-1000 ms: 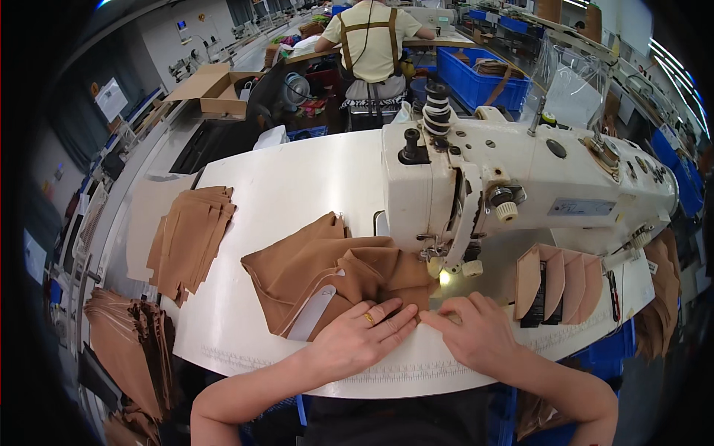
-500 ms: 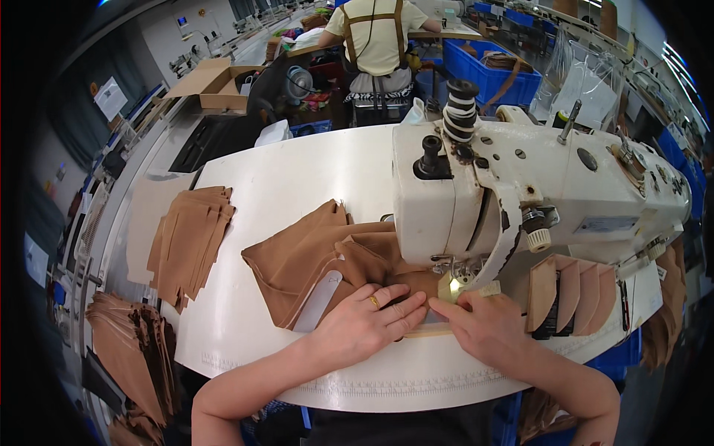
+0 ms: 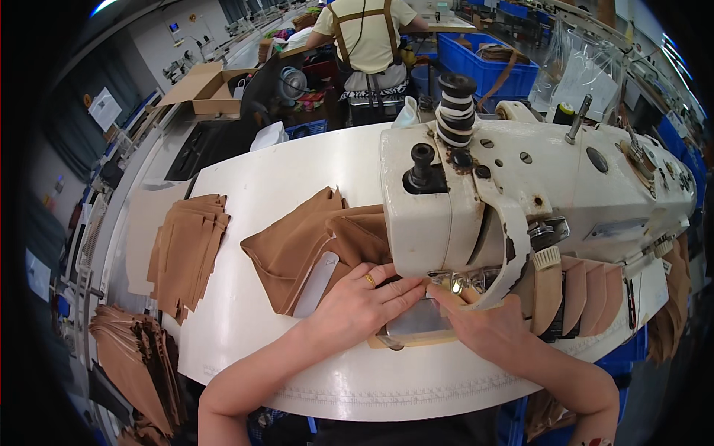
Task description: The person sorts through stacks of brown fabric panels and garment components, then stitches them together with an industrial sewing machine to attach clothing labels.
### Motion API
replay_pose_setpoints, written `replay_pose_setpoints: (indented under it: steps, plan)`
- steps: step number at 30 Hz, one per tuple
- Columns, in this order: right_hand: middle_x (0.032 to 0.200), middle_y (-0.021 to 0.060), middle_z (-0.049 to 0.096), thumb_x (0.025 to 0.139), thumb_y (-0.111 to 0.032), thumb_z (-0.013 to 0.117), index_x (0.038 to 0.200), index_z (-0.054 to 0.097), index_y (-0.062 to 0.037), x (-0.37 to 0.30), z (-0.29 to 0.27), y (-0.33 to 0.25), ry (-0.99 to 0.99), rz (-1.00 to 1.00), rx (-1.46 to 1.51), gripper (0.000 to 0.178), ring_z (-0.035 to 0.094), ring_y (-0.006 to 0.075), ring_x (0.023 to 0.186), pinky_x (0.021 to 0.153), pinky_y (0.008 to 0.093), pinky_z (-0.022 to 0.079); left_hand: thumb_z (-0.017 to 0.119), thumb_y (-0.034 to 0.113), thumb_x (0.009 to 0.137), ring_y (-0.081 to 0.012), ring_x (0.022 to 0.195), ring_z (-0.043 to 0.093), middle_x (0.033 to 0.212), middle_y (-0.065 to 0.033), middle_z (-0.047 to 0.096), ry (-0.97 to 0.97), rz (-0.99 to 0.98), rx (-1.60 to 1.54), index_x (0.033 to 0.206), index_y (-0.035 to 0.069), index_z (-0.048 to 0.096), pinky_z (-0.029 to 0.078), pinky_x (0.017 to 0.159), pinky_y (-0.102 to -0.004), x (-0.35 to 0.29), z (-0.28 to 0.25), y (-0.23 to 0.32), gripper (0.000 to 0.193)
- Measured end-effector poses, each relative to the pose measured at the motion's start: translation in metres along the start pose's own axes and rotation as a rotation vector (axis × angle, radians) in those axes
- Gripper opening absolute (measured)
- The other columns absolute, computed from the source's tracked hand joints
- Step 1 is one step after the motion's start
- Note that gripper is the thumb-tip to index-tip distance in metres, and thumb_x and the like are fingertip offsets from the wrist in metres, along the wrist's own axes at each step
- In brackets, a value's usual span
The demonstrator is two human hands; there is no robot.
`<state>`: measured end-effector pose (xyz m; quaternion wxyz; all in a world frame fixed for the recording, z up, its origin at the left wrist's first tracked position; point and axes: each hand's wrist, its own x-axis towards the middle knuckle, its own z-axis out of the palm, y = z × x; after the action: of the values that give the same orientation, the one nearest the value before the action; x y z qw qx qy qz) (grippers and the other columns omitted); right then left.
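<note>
A folded piece of brown fabric point(image 3: 286, 238) lies on the white machine table, its right part running under the head of a white sewing machine point(image 3: 420, 230). A pale, rounded strip point(image 3: 316, 285) rests on the fabric. My left hand point(image 3: 357, 303), with a ring on one finger, lies with fingers stretched out along the fabric's near edge. My right hand point(image 3: 487, 327) is closed beside the presser foot point(image 3: 457, 285), thumb and fingertips at the fabric's edge. A curved machine arm partly hides its fingers. The fingertips of both hands almost meet.
Stacked brown pieces point(image 3: 186, 249) lie at the left, with a larger brown bundle point(image 3: 134, 364) below. Pinkish-tan curved pieces point(image 3: 591, 297) stand right of the needle area. A blue crate point(image 3: 487, 67) and a seated person point(image 3: 364, 37) are beyond the table.
Both hands have shifted slightly away from me, and the fabric has slid farther under the machine head. More of the metal plate before the needle shows. The view has tilted a little.
</note>
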<state>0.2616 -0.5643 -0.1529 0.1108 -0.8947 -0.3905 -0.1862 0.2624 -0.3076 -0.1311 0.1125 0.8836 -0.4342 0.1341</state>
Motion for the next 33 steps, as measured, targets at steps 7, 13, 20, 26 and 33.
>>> replay_pose_setpoints:
  steps: [7, 13, 20, 26, 33]
  plan:
    - [0.071, 0.0018, 0.061, 0.076, -0.008, 0.070, 0.119, 0.072, -0.0158, 0.008, -0.003, 0.000, 0.062, -0.004, 0.056, 0.044, 0.059, 0.0201, 0.055, 0.046, 0.0330, 0.049, 0.065, 0.011, 0.077, -0.0270, 0.125, 0.055, 0.131, -0.0055, 0.065, 0.002, -0.036, -0.050, 0.127, 0.002, 0.065, 0.045, 0.098, -0.0379, 0.001, 0.000, -0.002, 0.050]
    - [0.077, -0.0008, 0.062, 0.082, -0.011, 0.073, 0.114, 0.074, -0.0175, 0.007, 0.002, -0.001, 0.086, 0.013, 0.064, 0.032, 0.064, 0.0186, 0.059, 0.050, 0.0338, 0.048, 0.065, 0.012, 0.081, -0.0272, 0.119, 0.059, 0.129, -0.0075, 0.065, 0.063, 0.007, -0.009, 0.122, 0.003, 0.066, 0.046, 0.098, -0.0380, 0.002, 0.001, -0.003, 0.043]
    - [0.075, 0.0001, 0.061, 0.084, -0.013, 0.071, 0.115, 0.074, -0.0197, 0.001, -0.003, -0.006, 0.018, 0.074, 0.089, 0.032, 0.062, 0.0197, 0.056, 0.048, 0.0359, 0.047, 0.070, 0.030, 0.094, -0.0286, 0.104, 0.065, 0.105, -0.0121, 0.072, 0.623, -0.798, -0.274, 0.109, 0.003, 0.072, 0.052, 0.093, -0.0375, -0.021, -0.064, -0.066, 0.031]
    - [0.078, -0.0036, 0.068, 0.082, -0.011, 0.072, 0.113, 0.073, -0.0197, 0.001, -0.010, -0.004, 0.031, 0.016, 0.118, 0.032, 0.064, 0.0145, 0.057, 0.049, 0.0303, 0.051, 0.076, 0.045, 0.088, -0.0381, 0.091, 0.069, 0.089, -0.0196, 0.072, 0.087, -1.016, -0.113, 0.105, 0.000, 0.067, 0.053, 0.079, -0.0436, -0.051, -0.049, -0.120, 0.049]
    - [0.108, 0.0099, 0.069, 0.083, -0.006, 0.069, 0.121, 0.069, -0.0061, 0.006, -0.027, -0.042, 0.197, -0.231, 0.490, 0.038, 0.069, 0.0246, 0.089, 0.073, 0.0335, 0.056, 0.069, 0.015, 0.097, -0.0108, 0.079, 0.060, 0.096, -0.0088, 0.069, 0.895, -0.766, -0.256, 0.102, 0.000, 0.070, 0.049, 0.067, -0.0265, -0.043, -0.122, -0.046, 0.015]
